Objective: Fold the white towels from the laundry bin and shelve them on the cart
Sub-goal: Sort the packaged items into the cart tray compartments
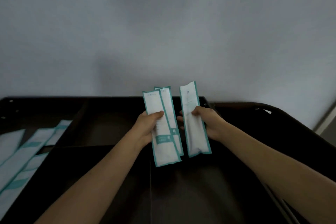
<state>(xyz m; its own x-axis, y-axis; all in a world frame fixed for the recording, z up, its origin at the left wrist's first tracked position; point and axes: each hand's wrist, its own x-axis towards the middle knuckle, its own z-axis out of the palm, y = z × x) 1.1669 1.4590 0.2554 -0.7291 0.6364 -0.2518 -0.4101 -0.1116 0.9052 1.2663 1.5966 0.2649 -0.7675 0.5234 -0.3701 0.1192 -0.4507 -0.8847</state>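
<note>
2 overlapped teal-edged packets are gripped by the left hand; 1 single packet is gripped by the right hand. All are held above the cart middle. Print is too blurred to be read. Approx. 5 loose packets are laid overlapped at its left edge.

White and teal on near-black, grey behind.
Left hand grips flat white plastic sachets edged in teal: solid teal band with pale print below the grip, faint grey text on white above it. Right hand grips a long white sachet with teal border: small faint bluish mark above the grip, plain white below. Loose white-and-teal flat packs left of both grips, on the brown-black cart top. Pale grey wall beyond.
</note>
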